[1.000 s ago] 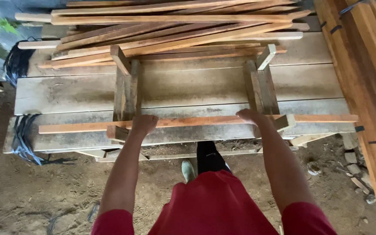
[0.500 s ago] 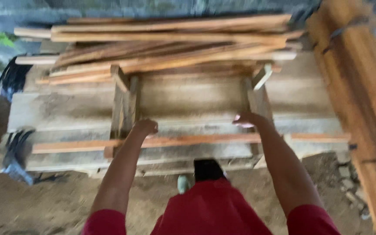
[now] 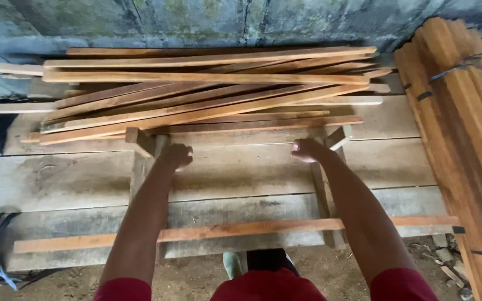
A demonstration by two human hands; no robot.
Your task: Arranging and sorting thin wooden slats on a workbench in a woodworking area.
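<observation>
A grey plank counter carries a loose pile of long reddish-brown wooden slats at its far side. A single reddish slat lies across the near edge, under both forearms. Both hands, left and right, are curled shut just short of the pile, each on a dark upright wooden block; whether they grip anything cannot be told.

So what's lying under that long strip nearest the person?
The strip lies across two upright wooden pieces and the grey planks of the bench. Both forearms cross above it, covering parts of it. Whatever is under the planks is hidden.
</observation>
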